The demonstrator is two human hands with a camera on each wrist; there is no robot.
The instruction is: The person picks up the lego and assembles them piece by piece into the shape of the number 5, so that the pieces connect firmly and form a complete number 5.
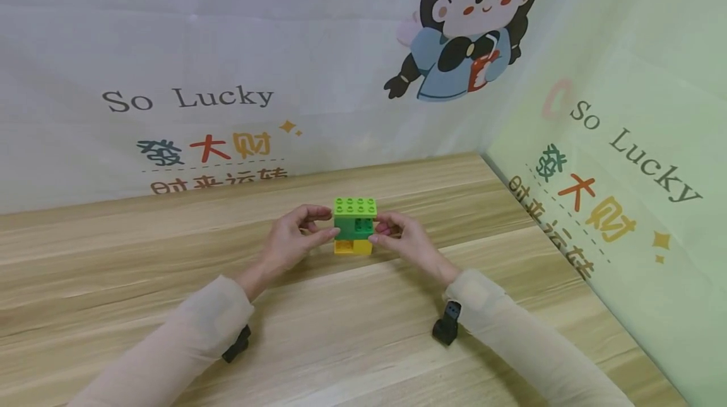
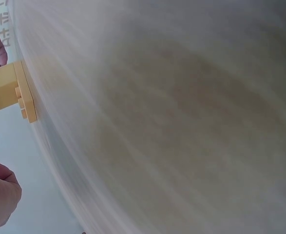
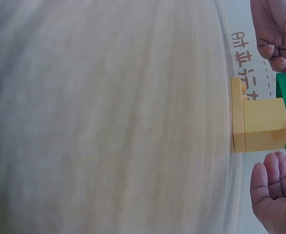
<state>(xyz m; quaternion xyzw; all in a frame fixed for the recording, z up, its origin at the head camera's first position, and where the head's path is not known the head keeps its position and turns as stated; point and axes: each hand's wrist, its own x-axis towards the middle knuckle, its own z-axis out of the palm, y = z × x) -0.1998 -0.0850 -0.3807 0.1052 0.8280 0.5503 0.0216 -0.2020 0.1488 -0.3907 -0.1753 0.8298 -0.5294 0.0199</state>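
A small stack of toy building bricks stands upright on the table between both hands. At its foot is a flat yellow brick (image 1: 343,247) with studs, and a taller yellow block (image 3: 264,125) rises from its right part. Above come darker green bricks (image 1: 344,228), topped by a lime green studded brick (image 1: 354,207). From the left side, my left hand (image 1: 292,235) holds the green part between thumb and fingers. On the other side, my right hand (image 1: 410,240) pinches its right edge, with the remaining fingers loose. The stack hides some fingertips.
The stack rests on a wood-grain table (image 1: 318,344). Behind it hangs a white printed cloth (image 1: 187,47), and another printed cloth (image 1: 642,117) runs along the right edge. Dark wrist cameras (image 1: 446,325) are strapped below both sleeves.
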